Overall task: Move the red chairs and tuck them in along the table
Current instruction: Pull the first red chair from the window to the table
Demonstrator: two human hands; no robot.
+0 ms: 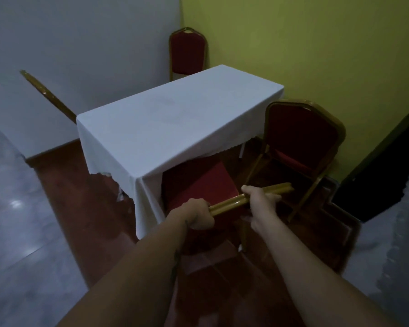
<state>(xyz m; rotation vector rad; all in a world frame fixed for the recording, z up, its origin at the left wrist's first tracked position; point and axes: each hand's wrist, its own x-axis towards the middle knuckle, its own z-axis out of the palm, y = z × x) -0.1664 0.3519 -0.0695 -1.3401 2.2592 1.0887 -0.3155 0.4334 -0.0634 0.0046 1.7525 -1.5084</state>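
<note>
A table under a white cloth (pixel 175 119) stands in the room's corner. Right below me is a red chair with a gold frame; its seat (pixel 198 182) is partly under the table's near end. My left hand (pixel 200 214) and my right hand (pixel 260 197) both grip the gold top rail (pixel 229 202) of its backrest. A second red chair (pixel 300 138) stands at the table's right side, angled away from it. A third red chair (pixel 188 53) is at the far end. The gold edge of another chair back (pixel 47 95) shows at the left.
A yellow-green wall (pixel 316 43) runs close along the right, a grey wall (pixel 80 43) behind and left. The table stands on a reddish-brown carpet (pixel 80 185) over grey tile floor (pixel 21 232). A dark doorway or panel (pixel 383 180) is at the right.
</note>
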